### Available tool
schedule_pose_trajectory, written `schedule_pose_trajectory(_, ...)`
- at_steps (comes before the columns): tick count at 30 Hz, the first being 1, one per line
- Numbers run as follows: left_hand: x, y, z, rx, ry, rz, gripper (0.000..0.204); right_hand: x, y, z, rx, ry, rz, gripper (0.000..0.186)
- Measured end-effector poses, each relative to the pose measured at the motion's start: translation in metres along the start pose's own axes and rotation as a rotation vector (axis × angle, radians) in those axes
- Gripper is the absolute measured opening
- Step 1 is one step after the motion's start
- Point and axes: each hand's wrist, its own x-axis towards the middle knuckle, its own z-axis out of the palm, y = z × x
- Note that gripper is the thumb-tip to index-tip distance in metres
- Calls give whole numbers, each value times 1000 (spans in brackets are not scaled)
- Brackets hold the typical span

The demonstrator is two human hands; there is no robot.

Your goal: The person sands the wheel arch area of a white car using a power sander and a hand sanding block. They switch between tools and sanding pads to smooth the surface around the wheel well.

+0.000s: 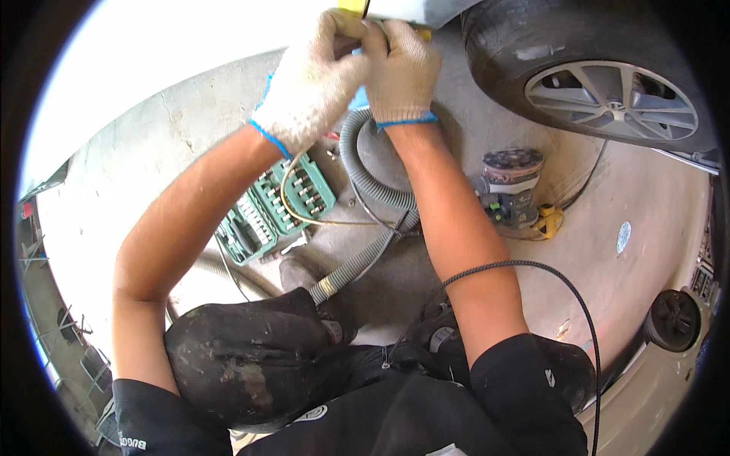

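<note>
White knit gloves with blue cuffs cover both hands, which meet at the lower edge of a white car panel [190, 45]. My left hand [315, 87] is closed, thumb and fingers pinched together. Pressed against it, my right hand [404, 74] is also closed, its fingertips curled at the same spot. Whatever they grip is hidden between the fingers. A yellow piece [352, 7] shows on the panel just beyond the left fingers. Something light blue [360, 99] is partly visible between the wrists.
Below the hands lie a grey ribbed hose [372, 182] and an open green socket set [270, 205]. A sander [513, 186] rests on the floor at right, beneath a car wheel [608, 99]. A black braided cord [563, 277] crosses my right arm. Another car [646, 395] stands at lower right.
</note>
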Motion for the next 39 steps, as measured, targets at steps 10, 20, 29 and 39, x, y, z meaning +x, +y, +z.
schedule_pose_trajectory(10, -12, 3, -3, -91, -8, 44, 40, 2, -19, -6, 49, 38, 45, 28)
schedule_pose_trajectory(20, -5, -11, -2, -40, 45, -21, 39, -4, -9, -5, 36, 28, 22, 20)
schedule_pose_trajectory(29, 1, -8, -7, -49, -21, -31, 38, -4, -3, -4, 6, -3, 59, 21)
schedule_pose_trajectory(39, -14, 3, 1, -51, 21, 122, 39, 7, -10, -11, 74, 18, 44, 24)
